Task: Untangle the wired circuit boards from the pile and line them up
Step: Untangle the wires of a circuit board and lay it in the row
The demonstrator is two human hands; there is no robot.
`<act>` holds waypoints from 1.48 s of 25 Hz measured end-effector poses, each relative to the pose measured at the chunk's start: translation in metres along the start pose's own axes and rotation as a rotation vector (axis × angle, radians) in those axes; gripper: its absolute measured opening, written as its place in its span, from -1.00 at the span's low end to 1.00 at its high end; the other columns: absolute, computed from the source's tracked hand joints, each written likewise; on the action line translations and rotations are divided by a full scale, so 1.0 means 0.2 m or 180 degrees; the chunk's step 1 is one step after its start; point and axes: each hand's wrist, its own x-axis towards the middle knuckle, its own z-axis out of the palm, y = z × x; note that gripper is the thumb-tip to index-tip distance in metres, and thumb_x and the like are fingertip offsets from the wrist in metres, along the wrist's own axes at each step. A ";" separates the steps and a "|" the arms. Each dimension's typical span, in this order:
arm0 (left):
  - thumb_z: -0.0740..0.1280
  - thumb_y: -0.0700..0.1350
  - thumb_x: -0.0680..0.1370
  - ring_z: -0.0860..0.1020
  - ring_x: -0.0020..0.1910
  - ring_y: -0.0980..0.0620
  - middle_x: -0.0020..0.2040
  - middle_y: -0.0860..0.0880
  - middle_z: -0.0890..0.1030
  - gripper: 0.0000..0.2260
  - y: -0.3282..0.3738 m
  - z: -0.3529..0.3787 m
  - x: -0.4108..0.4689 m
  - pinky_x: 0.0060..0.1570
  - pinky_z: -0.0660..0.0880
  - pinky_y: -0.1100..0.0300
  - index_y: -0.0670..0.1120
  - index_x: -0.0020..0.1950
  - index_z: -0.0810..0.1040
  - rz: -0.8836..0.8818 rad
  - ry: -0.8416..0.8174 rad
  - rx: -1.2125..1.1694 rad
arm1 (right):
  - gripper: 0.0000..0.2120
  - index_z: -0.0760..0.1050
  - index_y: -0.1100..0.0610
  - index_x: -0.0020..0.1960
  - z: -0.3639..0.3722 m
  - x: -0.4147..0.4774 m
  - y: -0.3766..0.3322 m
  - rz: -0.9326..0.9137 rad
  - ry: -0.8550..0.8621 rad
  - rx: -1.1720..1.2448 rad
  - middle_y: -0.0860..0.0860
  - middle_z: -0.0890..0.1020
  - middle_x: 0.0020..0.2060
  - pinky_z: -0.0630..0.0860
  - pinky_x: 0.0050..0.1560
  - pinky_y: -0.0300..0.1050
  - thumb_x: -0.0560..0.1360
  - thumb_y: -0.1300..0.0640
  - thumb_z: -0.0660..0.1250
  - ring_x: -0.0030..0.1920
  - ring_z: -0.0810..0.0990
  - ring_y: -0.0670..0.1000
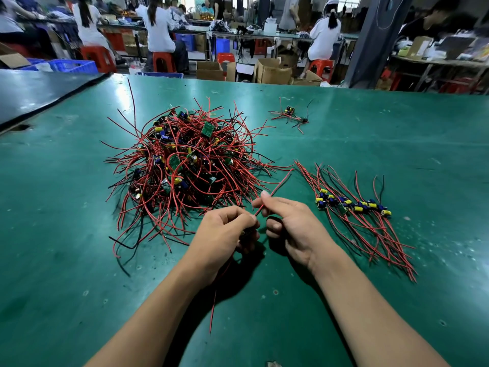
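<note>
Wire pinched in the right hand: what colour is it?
Red: the thin red insulated wire shows best in the head view.

A green-matted work table (397, 133) fronts a crowded workshop, where workers in white (158, 27) sit on red plastic stools (98, 56) at long benches (288, 36) amid cardboard boxes (272, 71), blue crates (72, 66) and a dark pillar (375, 41).

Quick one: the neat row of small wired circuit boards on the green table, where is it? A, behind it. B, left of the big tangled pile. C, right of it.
C: the neat row of wired circuit boards lies right of the tangled red-and-black wire pile.
</note>
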 end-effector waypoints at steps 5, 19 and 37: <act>0.33 -0.31 0.53 0.45 -0.47 -0.03 -0.40 -0.17 0.56 -0.86 0.01 0.00 -0.01 -0.46 0.38 0.25 -0.40 -0.16 0.55 0.0007 -0.0154 0.0185 | -0.69 0.60 0.23 -0.19 -0.07 0.05 -0.05 0.0022 0.0488 0.0627 -0.04 0.40 -0.41 0.15 -0.64 -0.34 0.63 0.06 0.30 -0.62 0.20 -0.18; 0.33 -0.29 0.52 0.48 -0.46 -0.04 -0.39 -0.15 0.59 -0.86 0.00 -0.02 0.00 -0.43 0.38 0.24 -0.24 -0.23 0.60 -0.0053 -0.0471 0.0335 | -0.63 0.49 0.20 -0.36 -0.11 0.05 -0.09 0.0447 0.0342 0.1835 -0.02 0.39 -0.44 0.11 -0.66 -0.31 0.60 0.11 0.29 -0.67 0.16 -0.14; -0.09 0.30 0.61 0.62 0.17 -0.11 0.18 -0.03 0.66 -0.38 -0.01 -0.02 0.06 0.14 0.53 -0.03 -0.06 0.32 0.53 -0.0494 -0.0523 -0.0419 | -0.81 0.59 0.03 -0.07 -0.02 -0.06 -0.03 -0.1532 0.0688 -0.2347 -0.11 0.66 -0.23 0.53 -0.16 -0.28 0.40 0.16 0.57 -0.29 0.55 -0.16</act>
